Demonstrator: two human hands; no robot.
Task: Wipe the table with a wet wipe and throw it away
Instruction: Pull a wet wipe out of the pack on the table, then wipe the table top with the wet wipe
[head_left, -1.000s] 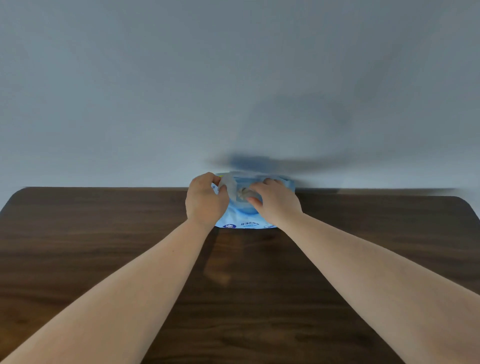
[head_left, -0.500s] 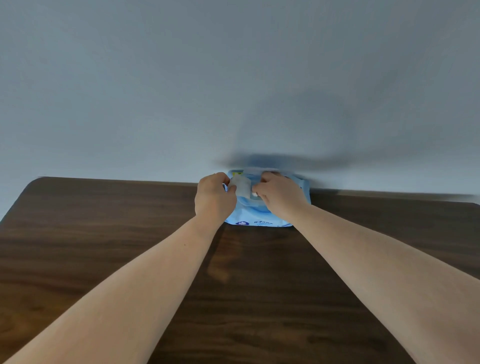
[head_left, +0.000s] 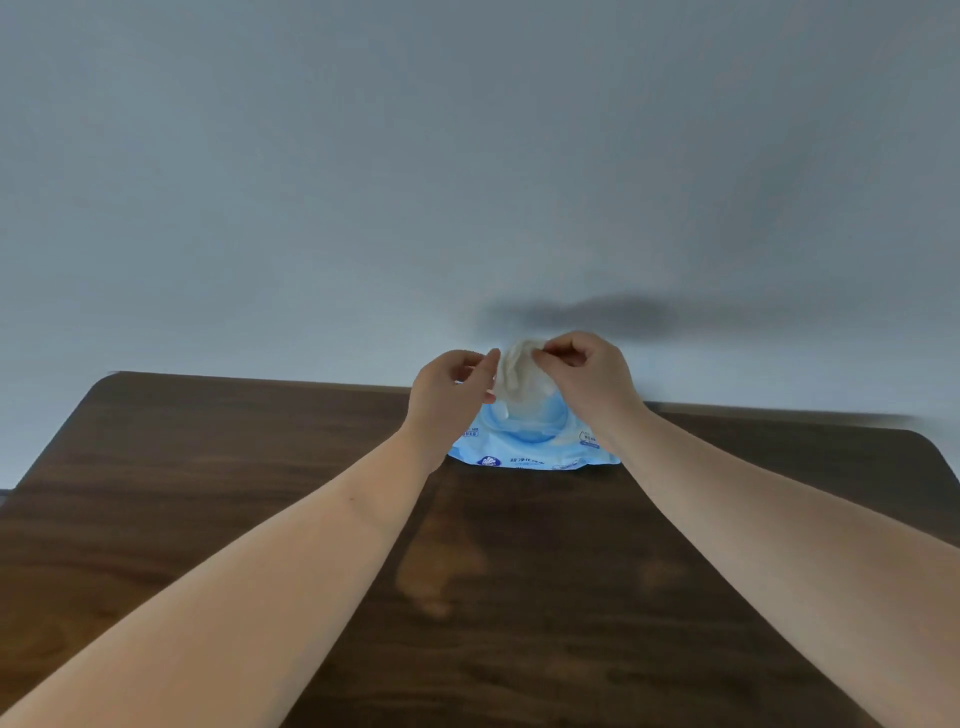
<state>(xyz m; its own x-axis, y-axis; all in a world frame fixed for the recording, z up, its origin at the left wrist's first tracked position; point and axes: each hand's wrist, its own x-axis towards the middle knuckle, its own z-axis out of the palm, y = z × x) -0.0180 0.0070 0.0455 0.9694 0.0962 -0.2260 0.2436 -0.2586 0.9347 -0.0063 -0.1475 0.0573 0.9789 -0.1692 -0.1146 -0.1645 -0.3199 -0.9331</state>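
Note:
A light blue pack of wet wipes (head_left: 524, 449) lies at the far edge of the dark wooden table (head_left: 208, 493), against the wall. A white wet wipe (head_left: 519, 376) stands up out of the pack's opening. My right hand (head_left: 587, 374) pinches the wipe's top between thumb and fingers. My left hand (head_left: 449, 395) is raised just left of the wipe, its fingertips at the wipe's left edge; whether it grips the wipe is unclear. Both hands hover above the pack.
A plain grey-blue wall (head_left: 467, 182) rises directly behind the table. The table's rounded far corners show at left (head_left: 111, 379) and right (head_left: 924, 441). A pale smear (head_left: 436, 566) marks the wood in front of the pack.
Both hands have lifted off the pack and the wipe has come up out of the opening with them. The camera view has shifted slightly.

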